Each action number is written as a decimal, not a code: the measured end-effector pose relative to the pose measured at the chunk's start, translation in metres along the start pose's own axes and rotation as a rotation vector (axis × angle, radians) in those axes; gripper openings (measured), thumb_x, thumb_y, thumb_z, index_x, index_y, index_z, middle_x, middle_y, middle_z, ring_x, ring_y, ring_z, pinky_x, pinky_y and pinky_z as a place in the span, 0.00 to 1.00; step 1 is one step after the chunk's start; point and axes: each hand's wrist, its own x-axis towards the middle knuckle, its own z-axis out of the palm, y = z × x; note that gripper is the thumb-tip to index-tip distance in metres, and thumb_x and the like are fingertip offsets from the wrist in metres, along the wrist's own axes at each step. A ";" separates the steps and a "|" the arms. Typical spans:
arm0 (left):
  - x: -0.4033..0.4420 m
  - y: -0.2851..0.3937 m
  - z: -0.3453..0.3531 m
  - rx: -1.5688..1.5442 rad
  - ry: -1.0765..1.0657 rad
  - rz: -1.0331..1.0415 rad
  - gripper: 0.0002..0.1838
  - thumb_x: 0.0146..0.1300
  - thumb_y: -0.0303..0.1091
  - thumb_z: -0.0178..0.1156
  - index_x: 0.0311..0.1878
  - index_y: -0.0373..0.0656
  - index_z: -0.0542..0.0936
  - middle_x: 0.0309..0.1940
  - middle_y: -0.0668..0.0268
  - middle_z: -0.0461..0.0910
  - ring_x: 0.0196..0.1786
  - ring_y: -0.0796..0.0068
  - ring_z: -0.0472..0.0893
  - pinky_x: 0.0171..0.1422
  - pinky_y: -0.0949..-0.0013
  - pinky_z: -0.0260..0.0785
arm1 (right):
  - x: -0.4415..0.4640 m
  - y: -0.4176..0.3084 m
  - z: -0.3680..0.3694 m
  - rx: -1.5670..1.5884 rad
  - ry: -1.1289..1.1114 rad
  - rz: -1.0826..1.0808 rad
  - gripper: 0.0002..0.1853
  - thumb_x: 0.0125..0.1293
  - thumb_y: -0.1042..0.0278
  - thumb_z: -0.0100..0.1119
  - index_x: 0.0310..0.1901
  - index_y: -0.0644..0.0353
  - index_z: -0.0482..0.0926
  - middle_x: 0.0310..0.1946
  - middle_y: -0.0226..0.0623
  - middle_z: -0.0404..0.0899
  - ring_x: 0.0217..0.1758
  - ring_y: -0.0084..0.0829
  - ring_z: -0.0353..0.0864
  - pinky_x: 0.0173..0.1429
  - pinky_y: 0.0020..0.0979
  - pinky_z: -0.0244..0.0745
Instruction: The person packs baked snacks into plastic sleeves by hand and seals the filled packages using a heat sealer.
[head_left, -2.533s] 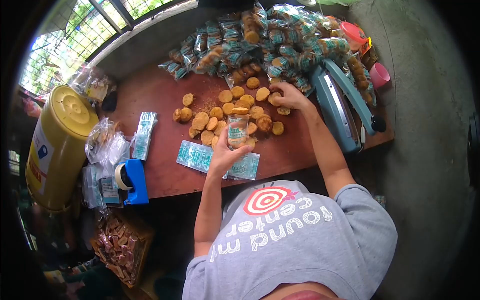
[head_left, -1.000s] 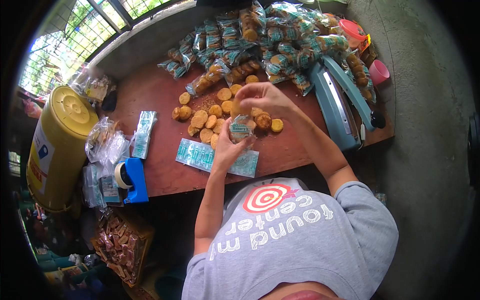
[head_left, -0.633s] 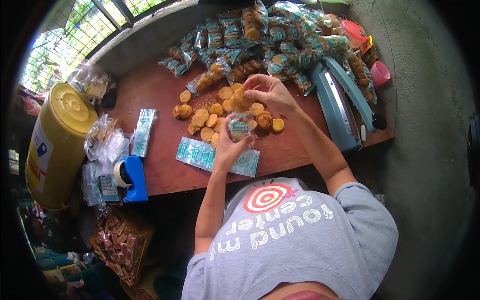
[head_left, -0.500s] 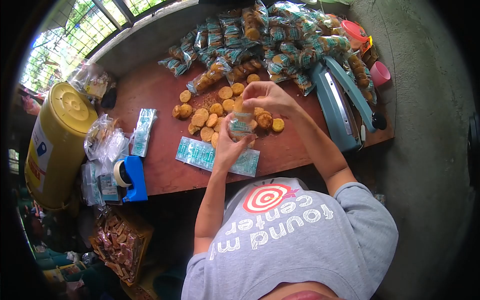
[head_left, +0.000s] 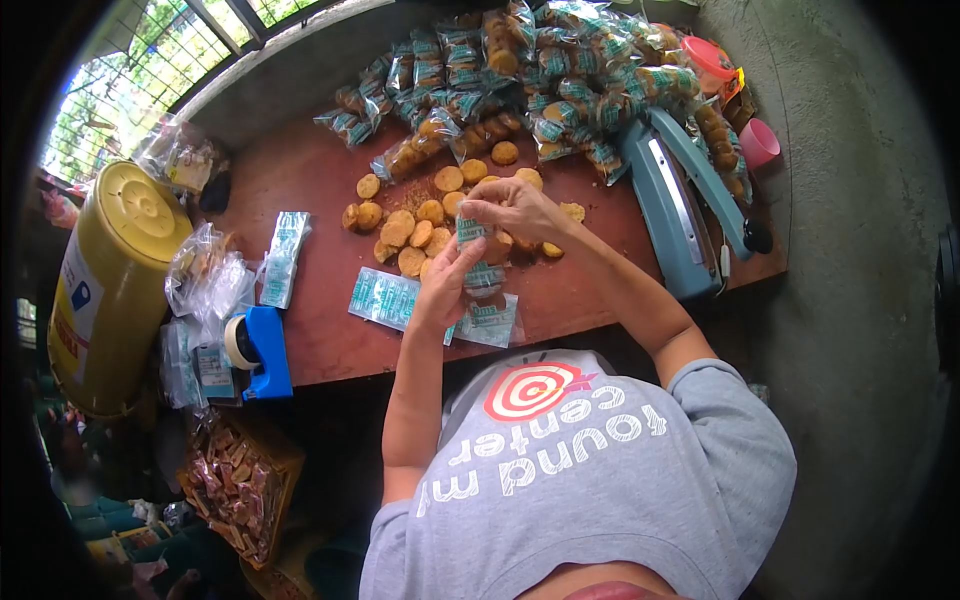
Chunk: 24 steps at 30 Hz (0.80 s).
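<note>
My left hand [head_left: 445, 290] grips a clear plastic bag [head_left: 470, 230] with green print, held upright above the table's front edge. At the bag's top, the closed fingertips of my right hand [head_left: 525, 208] pinch its rim. Part of the bag's lower end shows below my left fingers. Loose round golden cookies [head_left: 398, 232] lie around and behind both hands, some hidden by them. Beneath my left wrist are flat printed bags [head_left: 385, 297], and another flat bag [head_left: 492, 322] lies just right of the forearm.
Filled cookie packs [head_left: 575, 65] are heaped at the back. A blue-grey heat sealer [head_left: 665, 215] stands right, near a pink cup [head_left: 759, 145]. To the left are a blue tape dispenser [head_left: 268, 355], more flat bags [head_left: 287, 260] and a yellow drum [head_left: 120, 280].
My right fingers have come down and left onto the bag's top. The cookie seen at the bag's mouth earlier no longer shows there. My left hand has shifted slightly left.
</note>
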 end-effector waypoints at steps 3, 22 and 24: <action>-0.003 -0.001 -0.001 0.069 0.024 -0.052 0.21 0.60 0.39 0.59 0.52 0.38 0.69 0.39 0.64 0.77 0.34 0.78 0.79 0.35 0.74 0.75 | -0.002 -0.005 0.003 -0.240 -0.107 0.033 0.16 0.63 0.56 0.56 0.42 0.61 0.81 0.27 0.24 0.76 0.30 0.14 0.71 0.34 0.20 0.69; 0.006 -0.010 -0.006 0.324 0.001 0.011 0.29 0.49 0.30 0.69 0.52 0.40 0.67 0.40 0.61 0.77 0.35 0.74 0.80 0.36 0.71 0.76 | 0.006 0.052 -0.076 -0.183 0.490 -0.125 0.10 0.49 0.75 0.65 0.36 0.61 0.81 0.27 0.27 0.80 0.29 0.16 0.76 0.35 0.21 0.72; 0.007 -0.011 -0.005 0.378 0.006 0.011 0.30 0.47 0.30 0.70 0.53 0.42 0.67 0.39 0.64 0.77 0.35 0.76 0.79 0.37 0.72 0.75 | -0.002 0.020 -0.068 0.117 0.392 0.027 0.07 0.54 0.77 0.60 0.36 0.62 0.80 0.33 0.29 0.80 0.36 0.18 0.77 0.42 0.22 0.73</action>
